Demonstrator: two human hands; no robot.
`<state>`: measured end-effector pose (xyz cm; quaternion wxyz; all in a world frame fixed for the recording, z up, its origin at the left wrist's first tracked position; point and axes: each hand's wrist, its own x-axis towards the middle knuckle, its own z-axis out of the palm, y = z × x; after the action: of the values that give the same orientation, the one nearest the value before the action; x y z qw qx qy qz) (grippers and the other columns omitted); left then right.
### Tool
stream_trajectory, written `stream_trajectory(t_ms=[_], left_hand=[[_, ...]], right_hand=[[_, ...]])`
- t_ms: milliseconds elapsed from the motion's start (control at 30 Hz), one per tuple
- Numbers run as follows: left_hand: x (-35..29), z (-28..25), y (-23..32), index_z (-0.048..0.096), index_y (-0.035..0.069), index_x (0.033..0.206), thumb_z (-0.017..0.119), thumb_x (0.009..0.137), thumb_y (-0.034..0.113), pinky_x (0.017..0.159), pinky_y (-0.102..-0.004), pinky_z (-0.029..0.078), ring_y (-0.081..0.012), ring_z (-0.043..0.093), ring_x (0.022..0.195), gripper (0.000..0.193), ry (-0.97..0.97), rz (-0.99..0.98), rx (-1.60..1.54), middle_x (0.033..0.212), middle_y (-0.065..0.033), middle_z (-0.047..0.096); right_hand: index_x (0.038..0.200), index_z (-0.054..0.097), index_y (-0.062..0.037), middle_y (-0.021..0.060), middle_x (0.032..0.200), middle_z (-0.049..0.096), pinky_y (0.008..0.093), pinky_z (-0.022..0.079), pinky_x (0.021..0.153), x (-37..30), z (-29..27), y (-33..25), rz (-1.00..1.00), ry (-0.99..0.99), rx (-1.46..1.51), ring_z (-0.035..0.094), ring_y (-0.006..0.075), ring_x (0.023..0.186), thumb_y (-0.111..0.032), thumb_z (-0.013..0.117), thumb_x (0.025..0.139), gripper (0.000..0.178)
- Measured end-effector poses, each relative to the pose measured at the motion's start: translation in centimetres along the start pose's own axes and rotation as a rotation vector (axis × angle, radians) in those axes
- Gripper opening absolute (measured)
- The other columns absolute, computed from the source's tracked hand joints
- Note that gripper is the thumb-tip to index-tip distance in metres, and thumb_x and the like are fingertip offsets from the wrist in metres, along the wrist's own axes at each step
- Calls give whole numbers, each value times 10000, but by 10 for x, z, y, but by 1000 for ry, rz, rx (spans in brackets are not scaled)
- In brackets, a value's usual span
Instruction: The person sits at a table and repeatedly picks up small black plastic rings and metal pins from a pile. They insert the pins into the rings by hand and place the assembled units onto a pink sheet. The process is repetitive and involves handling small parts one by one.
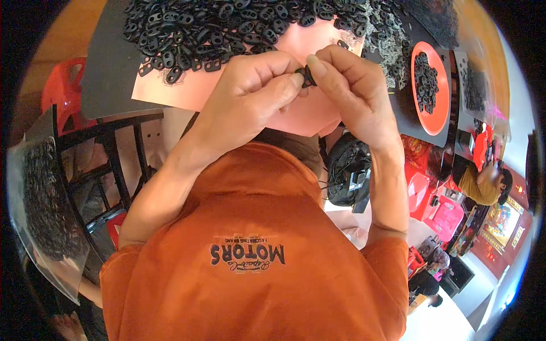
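My left hand point(256, 94) and my right hand point(355, 85) meet over the pink sheet point(176, 96). Between their thumbs and fingertips they pinch a small black plastic cord lock point(307, 77); the fingers hide much of it. Just beyond, a large heap of black two-holed plastic cord lock pieces point(227, 31) spreads over the sheet and the dark table point(111, 74). Right of the heap lies a pile of small silvery metal pieces point(389, 51), which look like springs. An oval red tray point(422, 126) holds more small black parts point(426, 82).
A clear bag of black parts point(45, 210) is at the left, near a dark metal railing point(114, 153). A red plastic stool point(65, 88) stands far left. On the right are a black bag point(344, 170), a pink chair point(445, 219) and another person point(483, 184).
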<state>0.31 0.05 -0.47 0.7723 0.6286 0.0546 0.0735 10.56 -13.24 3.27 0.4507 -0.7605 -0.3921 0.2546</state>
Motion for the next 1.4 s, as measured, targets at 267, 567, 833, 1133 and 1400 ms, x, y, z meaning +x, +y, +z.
stream_trajectory(t_ms=[267,567,833,1133,1400], left_hand=[[0,-2,4,608,4,747,524,835,105,483,-199,336,-25,438,546,158,59,-52,-70,591,28,513],[0,-4,9,644,-5,806,547,825,112,383,-182,295,-30,421,434,153,92,-179,-283,542,19,512],[1,-11,12,599,4,677,507,837,167,383,-204,308,-48,439,419,247,-34,-161,-165,501,-3,497],[5,-8,11,521,2,605,457,803,139,437,-223,319,-46,412,482,249,-72,-89,-57,527,6,467],[5,-6,2,387,-8,559,429,773,107,460,-268,290,-62,341,508,247,-126,-90,-112,519,3,374]], right_hand=[[807,570,-14,36,606,467,284,390,466,0,0,3,-232,97,-213,452,114,524,-202,597,836,192],[931,549,-28,67,709,515,317,460,446,0,13,13,-540,255,-617,550,226,567,-218,712,686,351],[988,555,-32,87,745,520,347,472,497,-5,1,-4,-516,61,-502,563,256,602,-153,690,704,337],[942,522,-42,81,713,492,341,470,475,-6,0,-1,-509,10,-729,566,256,572,-232,675,701,343],[751,462,-54,82,653,475,350,436,432,-4,1,1,-580,-40,-835,542,257,527,-347,645,727,346]])
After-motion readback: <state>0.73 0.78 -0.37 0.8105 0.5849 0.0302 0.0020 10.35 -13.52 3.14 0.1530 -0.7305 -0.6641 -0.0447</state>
